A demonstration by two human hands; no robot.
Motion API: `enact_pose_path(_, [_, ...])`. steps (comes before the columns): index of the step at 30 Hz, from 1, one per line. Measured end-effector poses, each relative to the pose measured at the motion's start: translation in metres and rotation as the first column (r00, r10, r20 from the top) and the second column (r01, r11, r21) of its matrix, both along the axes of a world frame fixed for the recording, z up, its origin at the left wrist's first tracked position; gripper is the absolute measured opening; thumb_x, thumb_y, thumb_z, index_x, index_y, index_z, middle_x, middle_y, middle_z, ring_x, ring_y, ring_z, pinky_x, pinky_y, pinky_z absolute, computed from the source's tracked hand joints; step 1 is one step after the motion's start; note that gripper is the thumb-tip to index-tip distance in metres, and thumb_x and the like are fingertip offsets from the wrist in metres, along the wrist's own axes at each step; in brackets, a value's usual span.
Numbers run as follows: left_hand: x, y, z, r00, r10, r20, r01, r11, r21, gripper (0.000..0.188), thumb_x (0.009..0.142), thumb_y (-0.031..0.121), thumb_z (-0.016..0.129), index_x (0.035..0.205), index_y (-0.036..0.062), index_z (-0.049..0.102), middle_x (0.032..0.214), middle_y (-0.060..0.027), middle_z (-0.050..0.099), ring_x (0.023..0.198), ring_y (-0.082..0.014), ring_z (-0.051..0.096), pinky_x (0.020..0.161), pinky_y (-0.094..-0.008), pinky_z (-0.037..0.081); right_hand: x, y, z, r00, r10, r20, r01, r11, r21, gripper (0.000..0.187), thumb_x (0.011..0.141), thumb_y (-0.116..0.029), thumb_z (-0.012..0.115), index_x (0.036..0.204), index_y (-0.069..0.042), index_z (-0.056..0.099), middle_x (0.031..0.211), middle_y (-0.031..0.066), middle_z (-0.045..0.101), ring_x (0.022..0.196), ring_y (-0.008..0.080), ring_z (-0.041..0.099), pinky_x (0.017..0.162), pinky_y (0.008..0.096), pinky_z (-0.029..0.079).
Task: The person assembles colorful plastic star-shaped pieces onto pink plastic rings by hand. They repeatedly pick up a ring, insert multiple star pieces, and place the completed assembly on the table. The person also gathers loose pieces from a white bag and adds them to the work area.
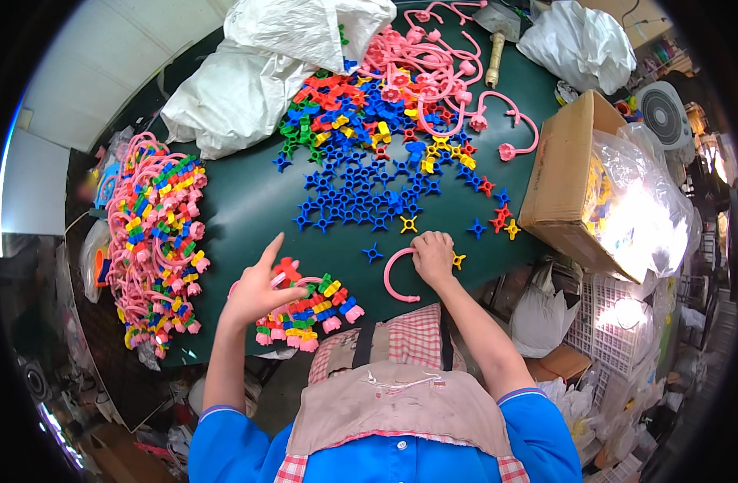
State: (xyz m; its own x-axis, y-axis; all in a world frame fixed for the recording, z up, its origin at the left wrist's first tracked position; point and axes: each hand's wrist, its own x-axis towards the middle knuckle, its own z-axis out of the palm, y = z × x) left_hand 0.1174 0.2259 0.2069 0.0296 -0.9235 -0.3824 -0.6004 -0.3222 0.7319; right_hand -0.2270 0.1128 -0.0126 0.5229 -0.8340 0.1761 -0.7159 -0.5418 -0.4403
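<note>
Pink hoops strung with coloured star pieces lie heaped at the table's left edge point(155, 241), finished by the look of it. My left hand point(256, 294) rests half-open on a small loaded bunch point(308, 314). My right hand point(433, 258) pinches a bare pink hoop point(393, 282) (plenty of loose stars point(369, 185) left).

Carton point(564, 173) contents behind glaring plastic
</note>
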Motion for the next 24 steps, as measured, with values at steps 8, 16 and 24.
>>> enact_pose_path(8, [0.039, 0.072, -0.029, 0.829, 0.383, -0.409, -0.145, 0.851, 0.505, 0.042, 0.098, 0.017, 0.061, 0.138, 0.0064, 0.058, 0.061, 0.0043, 0.056, 0.050, -0.0011, 0.048, 0.045, -0.0189, 0.037, -0.064, 0.013, 0.001, 0.343, -0.802, 0.489, 0.405, 0.596, 0.693, 0.012, 0.098, -0.019, 0.056, 0.092, -0.008, 0.056, 0.072, 0.0018, 0.052, 0.062, 0.0099, 0.052, 0.055, 0.0298, 0.042])
enact_pose_path(16, [0.056, 0.098, -0.150, 0.855, 0.251, 0.454, -0.146, 0.956, -0.255, 0.031, 0.084, 0.009, 0.065, 0.115, 0.0058, 0.070, 0.098, -0.0137, 0.067, 0.090, -0.0316, 0.062, 0.082, -0.0416, 0.050, -0.004, -0.007, -0.046, 0.105, -0.986, 0.132, -0.132, 0.118, 0.984, 0.032, 0.101, -0.030, 0.051, 0.127, -0.011, 0.051, 0.102, 0.0188, 0.069, 0.042, 0.0066, 0.032, 0.037, 0.0243, 0.024])
enact_pose_path(24, [-0.114, -0.017, -0.167, 0.973, -0.054, 0.225, 0.105, 0.970, -0.219, 0.055, 0.077, 0.011, 0.074, 0.129, 0.0174, 0.060, 0.131, -0.0138, 0.053, 0.108, -0.0331, 0.062, 0.087, -0.0438, 0.054, 0.005, -0.048, -0.005, 0.200, -0.955, 0.218, -0.305, 0.151, 0.940, 0.027, 0.104, -0.030, 0.047, 0.124, -0.011, 0.051, 0.104, 0.0128, 0.066, 0.046, 0.0056, 0.031, 0.041, 0.0222, 0.025])
